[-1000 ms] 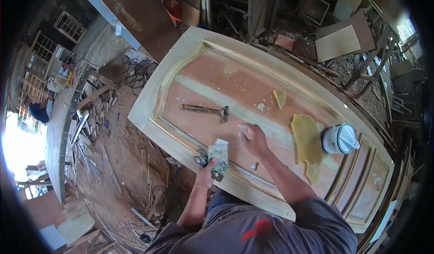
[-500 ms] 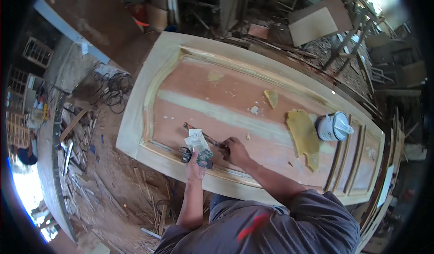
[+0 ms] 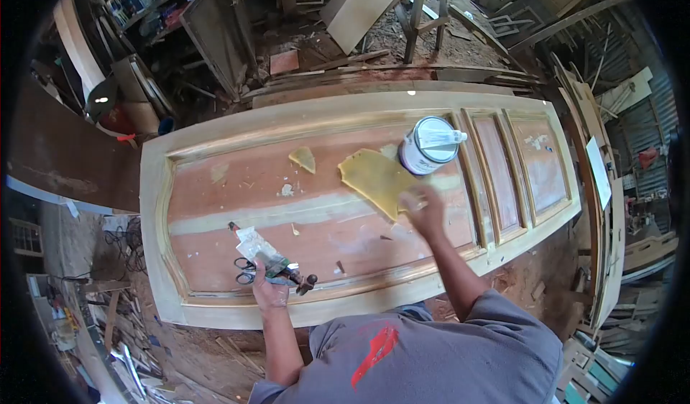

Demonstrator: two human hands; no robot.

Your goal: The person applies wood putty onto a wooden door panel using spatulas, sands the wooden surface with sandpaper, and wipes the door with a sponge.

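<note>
A pale wooden door panel (image 3: 302,235) lies flat in front of me. My left hand (image 3: 272,289) is wrapped round a bundle of a whitish packet (image 3: 257,246), black-handled scissors (image 3: 245,270) and a dark-handled tool (image 3: 307,285), above the panel's near left part. My right hand (image 3: 425,208), blurred by motion, is at the near right edge of a large yellow sheet (image 3: 374,179); whether it grips the sheet is unclear. Beyond that hand stands a white can (image 3: 431,145) with a whitish thing on its lid. A smaller yellow piece (image 3: 303,159) lies farther left.
Stacked boards (image 3: 605,210) stand past the panel's right end. A brown board (image 3: 65,145) is at the left. Wood scraps (image 3: 133,339) cover the ground at lower left. Leaning panels (image 3: 363,12) and a wooden frame are across the far side.
The view has turned to the right. My right hand has left the dark-handled tool and moved right to the large yellow sheet. That tool is now in my left hand with the packet and scissors.
</note>
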